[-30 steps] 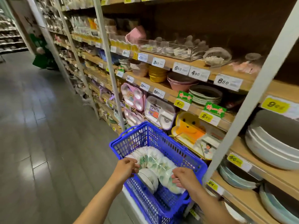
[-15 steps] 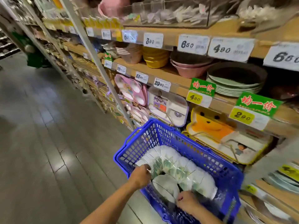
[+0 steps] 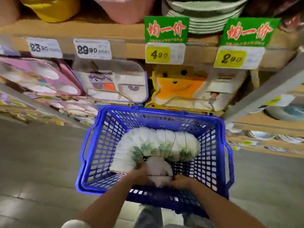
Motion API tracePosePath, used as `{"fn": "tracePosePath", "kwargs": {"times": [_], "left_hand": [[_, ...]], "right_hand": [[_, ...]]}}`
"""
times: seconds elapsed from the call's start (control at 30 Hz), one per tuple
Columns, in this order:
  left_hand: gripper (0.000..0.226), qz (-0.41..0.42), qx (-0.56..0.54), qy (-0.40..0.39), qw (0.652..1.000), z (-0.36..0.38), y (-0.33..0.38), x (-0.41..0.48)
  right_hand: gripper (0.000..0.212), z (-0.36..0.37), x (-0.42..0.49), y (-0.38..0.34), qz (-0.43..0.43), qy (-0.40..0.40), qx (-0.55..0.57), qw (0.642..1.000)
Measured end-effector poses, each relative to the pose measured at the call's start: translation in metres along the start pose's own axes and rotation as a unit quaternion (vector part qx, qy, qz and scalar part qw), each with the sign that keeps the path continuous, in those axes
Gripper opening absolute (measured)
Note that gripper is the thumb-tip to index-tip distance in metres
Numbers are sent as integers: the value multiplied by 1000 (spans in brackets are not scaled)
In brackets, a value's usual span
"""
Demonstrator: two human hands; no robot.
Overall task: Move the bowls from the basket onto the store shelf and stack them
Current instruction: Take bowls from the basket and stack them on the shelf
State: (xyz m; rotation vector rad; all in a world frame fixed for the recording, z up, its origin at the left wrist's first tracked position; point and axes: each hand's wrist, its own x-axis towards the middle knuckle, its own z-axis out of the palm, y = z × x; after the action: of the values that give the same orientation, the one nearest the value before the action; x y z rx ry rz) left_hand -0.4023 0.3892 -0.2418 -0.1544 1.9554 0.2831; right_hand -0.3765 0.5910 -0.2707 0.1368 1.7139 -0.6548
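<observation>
Head view, looking down into the blue basket (image 3: 158, 111), which sits in front of the store shelf (image 3: 98, 30).

1. Task items. A long row of bowls (image 3: 164, 142), white with green markings, lies on its side inside the basket. The bowls are nested and curve from the left wall round to the right wall. A short stack (image 3: 158, 168) of white bowls lies just beside this row, at the near end of the basket.

2. Hand state. My left hand (image 3: 139, 176) is curled against the left side of the short stack. My right hand (image 3: 181, 182) is curled against its lower right side. Both hands grasp the stack between them. Motion blur hides the individual fingers.

3. Shelf. Its wooden edge carries price tags (image 3: 93, 49) and two green signs (image 3: 166, 29). On top stand a yellow bowl (image 3: 51, 7), a pink bowl (image 3: 125, 9) and a pile of green plates (image 3: 205, 18).

4. Lower level. A pink tray (image 3: 41, 76), a white tray (image 3: 115, 83) and a yellow bear tray (image 3: 177, 86) lean upright behind the basket.

5. Floor (image 3: 32, 162): grey boards.
</observation>
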Motion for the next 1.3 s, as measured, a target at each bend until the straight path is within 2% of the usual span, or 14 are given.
{"fn": "tracePosePath", "kwargs": {"times": [0.13,0.2,0.27,0.33,0.47,0.63,0.7,0.77,0.87,1.0,1.03,1.1,1.2,1.3], "left_hand": [[121,50,-89,-20,995,3,-8,13],[135,46,-181,-20,982,7,-3,13],[138,29,-239,4,970,10,-1,13],[133,14,-239,26,970,15,-1,14],[133,-15,-246,66,967,12,0,5],[137,-13,-172,65,983,6,-3,-15],[132,9,-85,85,993,6,-5,-27],[110,47,31,144,988,12,-5,-38],[67,100,146,267,947,9,2,-54],[43,182,266,364,874,-7,8,-77],[34,176,285,355,873,-12,9,-81],[43,143,256,283,913,-21,17,-79],[50,104,227,204,947,-23,16,-67],[56,115,257,221,934,-24,13,-71]], "right_hand": [[61,14,10,-2,13,8,217,976],[76,16,18,-2,26,12,264,964],[79,15,22,-2,44,28,273,961],[74,13,21,0,55,47,278,958],[97,10,11,1,52,52,327,942],[84,4,-8,-6,26,1,402,915],[80,2,-17,-6,20,-18,432,901],[78,1,-26,-8,12,-13,453,891],[78,-3,-38,-15,-8,15,470,883],[58,-12,-55,-27,-27,20,502,864],[52,-14,-60,-30,-26,23,497,867],[52,-16,-71,-37,-16,46,477,877],[62,-17,-88,-47,-8,76,427,901],[78,-12,-101,-46,-54,101,358,926]]}}
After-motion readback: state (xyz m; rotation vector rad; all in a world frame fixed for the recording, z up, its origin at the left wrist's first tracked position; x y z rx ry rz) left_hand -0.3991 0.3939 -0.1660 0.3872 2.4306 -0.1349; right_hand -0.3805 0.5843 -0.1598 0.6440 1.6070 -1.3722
